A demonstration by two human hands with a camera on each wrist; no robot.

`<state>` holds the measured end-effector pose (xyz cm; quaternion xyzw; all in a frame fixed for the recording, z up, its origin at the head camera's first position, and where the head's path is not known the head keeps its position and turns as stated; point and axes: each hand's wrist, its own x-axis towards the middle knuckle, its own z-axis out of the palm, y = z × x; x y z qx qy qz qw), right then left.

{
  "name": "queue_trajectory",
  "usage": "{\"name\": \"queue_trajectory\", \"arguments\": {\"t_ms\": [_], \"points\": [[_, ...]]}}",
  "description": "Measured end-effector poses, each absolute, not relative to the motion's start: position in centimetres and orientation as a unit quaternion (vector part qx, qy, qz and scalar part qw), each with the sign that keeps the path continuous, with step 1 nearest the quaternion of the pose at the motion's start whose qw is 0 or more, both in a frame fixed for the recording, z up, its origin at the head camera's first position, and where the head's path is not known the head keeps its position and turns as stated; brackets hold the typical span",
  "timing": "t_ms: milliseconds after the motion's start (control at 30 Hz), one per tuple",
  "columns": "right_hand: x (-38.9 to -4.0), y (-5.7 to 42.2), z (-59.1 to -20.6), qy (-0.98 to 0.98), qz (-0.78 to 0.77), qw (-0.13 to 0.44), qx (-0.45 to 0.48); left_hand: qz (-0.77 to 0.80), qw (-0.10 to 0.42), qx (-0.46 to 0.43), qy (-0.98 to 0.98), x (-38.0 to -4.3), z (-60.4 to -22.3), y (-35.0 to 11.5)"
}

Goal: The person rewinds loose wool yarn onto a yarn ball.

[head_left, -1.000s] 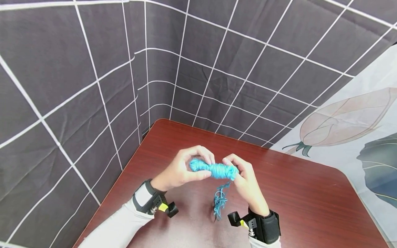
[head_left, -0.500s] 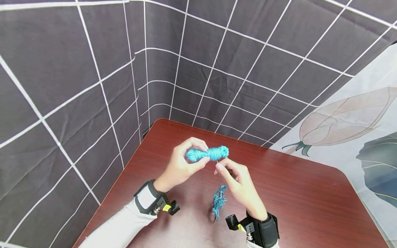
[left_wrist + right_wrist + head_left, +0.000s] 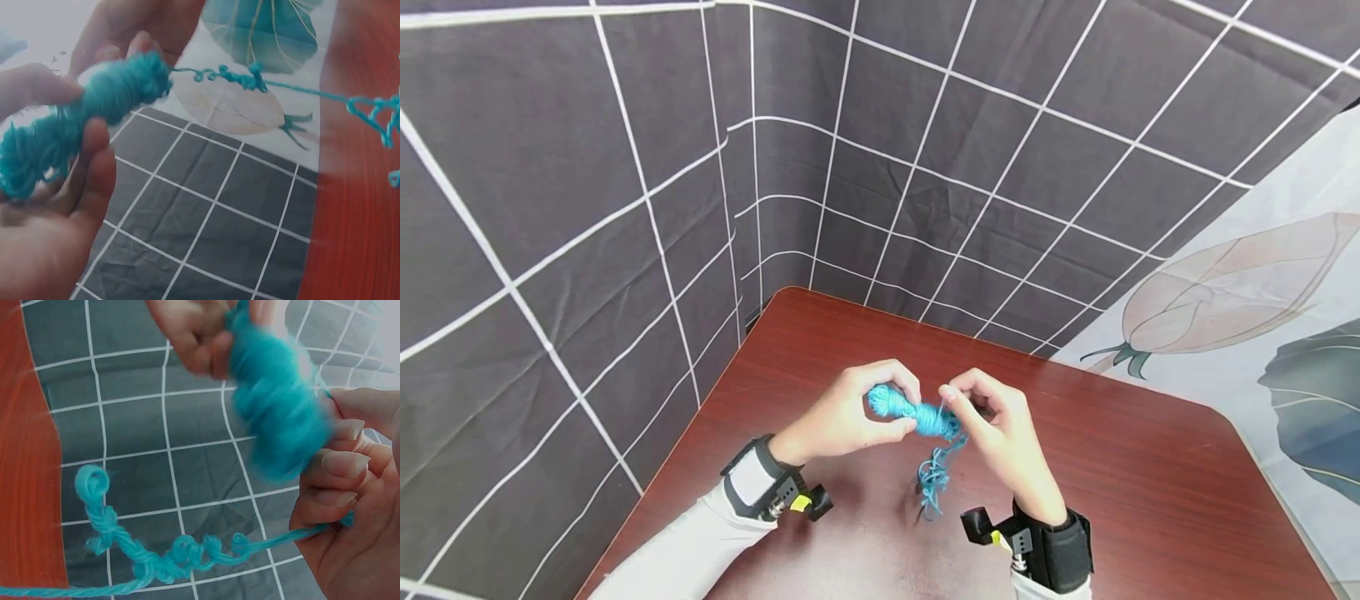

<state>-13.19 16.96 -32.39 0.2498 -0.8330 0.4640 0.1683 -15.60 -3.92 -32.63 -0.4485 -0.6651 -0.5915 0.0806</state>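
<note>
In the head view, my left hand (image 3: 842, 417) grips a turquoise yarn bundle (image 3: 929, 419) round its narrow waist, thumb below and fingers above. The bundle tilts, its right end lower. Just right of it, my right hand (image 3: 1003, 433) pinches a thin strand of yarn between thumb and forefinger; the strand (image 3: 324, 386) runs to the bundle in the right wrist view. A kinked tail of yarn (image 3: 934, 475) hangs below. In the right wrist view, this curly tail (image 3: 128, 547) passes under that hand's curled fingers (image 3: 337, 478). The bundle (image 3: 122, 90) looks blurred in both wrist views.
Both hands are above a reddish-brown table (image 3: 1135, 467). Dark grid-patterned cloth (image 3: 925, 183) hangs behind and at the left. A white cloth with a flower print (image 3: 1217, 292) hangs at the right. Each wrist wears a strapped camera (image 3: 977, 527).
The bundle was lifted, then came down and tilted with its right end lower. My right hand went from its right end to below it, then up beside it with the strand.
</note>
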Motion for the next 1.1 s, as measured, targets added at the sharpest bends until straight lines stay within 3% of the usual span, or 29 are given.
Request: {"name": "queue_trajectory", "arguments": {"t_ms": [200,533,900,1100], "points": [[-13.5,17.1,-33.1,-0.826,0.479,0.154,0.256,-0.63,0.01,-0.482,-0.609,-15.9,-32.7,-4.1],[-14.0,16.8,-35.0,-0.715,0.604,0.071,0.343,-0.714,0.009,-0.479,-0.51,-16.9,-34.2,-3.7],[-13.5,16.1,-34.9,-0.792,0.513,0.11,0.314,-0.686,0.163,-0.369,-0.605,-15.8,-32.6,-3.7],[-12.9,16.1,-33.9,-0.799,0.503,0.128,0.304,-0.615,0.208,-0.359,-0.671,-16.0,-33.0,-3.7]]}}
